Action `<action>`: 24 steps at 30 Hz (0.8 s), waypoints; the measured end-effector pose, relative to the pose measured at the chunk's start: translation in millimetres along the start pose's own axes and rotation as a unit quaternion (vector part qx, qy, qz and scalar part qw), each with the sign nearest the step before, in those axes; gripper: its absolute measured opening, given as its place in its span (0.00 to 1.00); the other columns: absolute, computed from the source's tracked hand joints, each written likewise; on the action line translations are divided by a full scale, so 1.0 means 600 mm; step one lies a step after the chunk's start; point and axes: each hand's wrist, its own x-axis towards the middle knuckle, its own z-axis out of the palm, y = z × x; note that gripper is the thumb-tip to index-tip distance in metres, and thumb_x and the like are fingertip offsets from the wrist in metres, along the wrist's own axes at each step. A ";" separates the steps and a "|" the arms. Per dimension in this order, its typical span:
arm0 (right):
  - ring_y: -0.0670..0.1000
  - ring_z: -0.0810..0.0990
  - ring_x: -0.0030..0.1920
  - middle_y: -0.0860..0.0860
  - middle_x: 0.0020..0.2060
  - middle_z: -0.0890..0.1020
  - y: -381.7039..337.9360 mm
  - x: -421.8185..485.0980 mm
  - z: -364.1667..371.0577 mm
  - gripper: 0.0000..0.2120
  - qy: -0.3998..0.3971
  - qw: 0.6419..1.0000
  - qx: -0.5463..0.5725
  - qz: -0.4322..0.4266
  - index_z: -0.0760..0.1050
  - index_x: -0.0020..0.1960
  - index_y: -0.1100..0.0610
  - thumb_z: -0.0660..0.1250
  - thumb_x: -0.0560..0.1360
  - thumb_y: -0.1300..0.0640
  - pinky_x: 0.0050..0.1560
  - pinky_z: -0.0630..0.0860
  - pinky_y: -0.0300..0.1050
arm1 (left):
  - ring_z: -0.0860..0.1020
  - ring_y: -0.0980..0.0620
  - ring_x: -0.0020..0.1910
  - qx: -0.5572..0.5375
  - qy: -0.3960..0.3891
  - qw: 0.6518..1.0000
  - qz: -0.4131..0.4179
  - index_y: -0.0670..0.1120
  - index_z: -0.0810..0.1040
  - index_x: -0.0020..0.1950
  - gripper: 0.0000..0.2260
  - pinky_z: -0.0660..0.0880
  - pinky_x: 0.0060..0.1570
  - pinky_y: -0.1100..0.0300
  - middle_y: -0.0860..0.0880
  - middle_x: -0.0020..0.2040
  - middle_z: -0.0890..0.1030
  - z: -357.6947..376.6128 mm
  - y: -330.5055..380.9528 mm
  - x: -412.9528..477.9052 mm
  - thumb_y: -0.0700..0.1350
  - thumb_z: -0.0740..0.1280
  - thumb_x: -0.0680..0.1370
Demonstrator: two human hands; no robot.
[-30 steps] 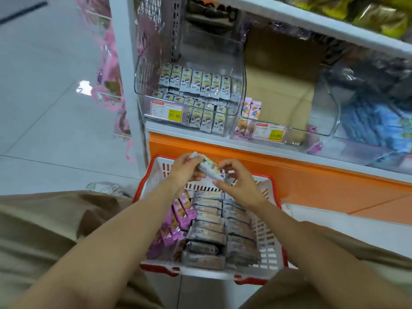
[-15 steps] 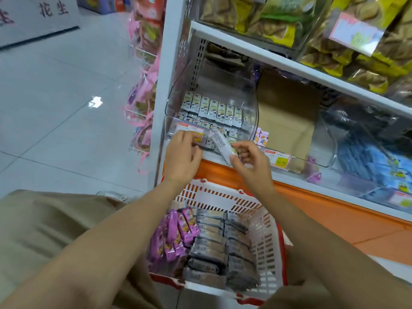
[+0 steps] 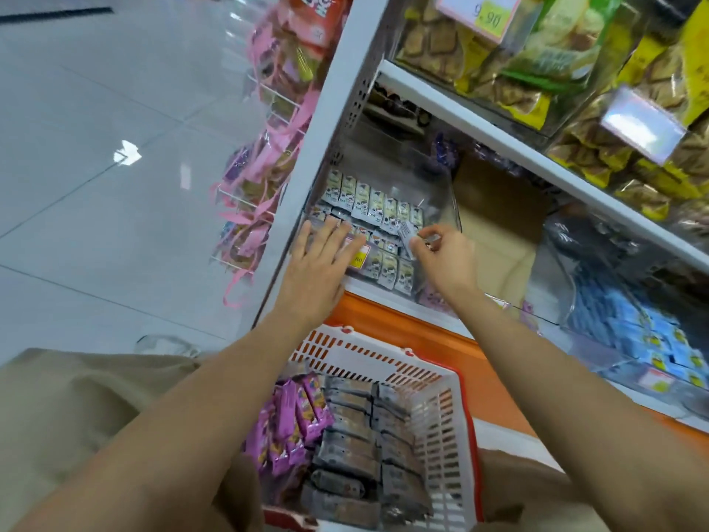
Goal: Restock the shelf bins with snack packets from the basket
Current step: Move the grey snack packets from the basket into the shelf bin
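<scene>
Left hand (image 3: 320, 268): flat, its fingers (image 3: 330, 234) straight and slightly spread, laid against the front wall of the clear bin (image 3: 437, 197).
Price label (image 3: 360, 256): on the bin front, just right of the left fingers and partly under them.
Right hand (image 3: 445, 259): curled, with thumb and fingertips (image 3: 420, 245) pinching a snack packet (image 3: 406, 233).
Snack packet: small and pale, tilted, sticking out to the left of the right fingertips, over the bin's right front corner, touching or just above the packets there; I cannot tell which.
Stocked packets (image 3: 368, 197): upright rows inside the bin, just beyond both sets of fingertips.
Gap between the hands: the two sets of fingers are apart, with the bin front between them.
Basket (image 3: 360, 351): white with a red rim, below both wrists, between the forearms.
Grey packets (image 3: 353, 431): stacked in two columns in the basket, well below the fingers.
Pink packets (image 3: 291, 420): along the basket's left side, touching the grey ones.
</scene>
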 end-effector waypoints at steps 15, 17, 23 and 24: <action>0.48 0.79 0.39 0.51 0.37 0.81 -0.043 0.064 0.032 0.13 -0.169 0.936 -0.295 0.089 0.81 0.43 0.57 0.68 0.77 0.48 0.50 0.76 0.44 | 0.57 0.42 0.78 -0.001 0.094 0.992 0.084 0.49 0.57 0.80 0.33 0.49 0.75 0.38 0.43 0.78 0.62 0.045 -0.043 0.005 0.38 0.54 0.73; 0.48 0.78 0.40 0.50 0.37 0.80 -0.054 0.064 0.029 0.16 -0.178 0.919 -0.342 0.082 0.81 0.43 0.57 0.62 0.80 0.47 0.53 0.72 0.43 | 0.57 0.42 0.78 0.002 0.096 0.991 0.091 0.50 0.56 0.80 0.33 0.50 0.75 0.38 0.43 0.78 0.61 0.045 -0.044 0.005 0.38 0.54 0.73; 0.52 0.83 0.46 0.54 0.44 0.84 -0.055 0.072 0.027 0.16 -0.206 0.907 -0.360 0.075 0.83 0.47 0.60 0.60 0.81 0.52 0.55 0.79 0.46 | 0.57 0.42 0.78 0.003 0.094 0.992 0.088 0.50 0.55 0.80 0.33 0.50 0.75 0.38 0.43 0.78 0.61 0.048 -0.044 0.007 0.39 0.54 0.74; 0.52 0.84 0.44 0.55 0.43 0.84 -0.054 0.072 0.027 0.15 -0.205 0.911 -0.349 0.077 0.83 0.46 0.60 0.61 0.80 0.52 0.51 0.81 0.47 | 0.57 0.42 0.78 0.004 0.094 0.992 0.088 0.50 0.55 0.80 0.33 0.49 0.75 0.38 0.43 0.78 0.61 0.047 -0.044 0.006 0.39 0.54 0.74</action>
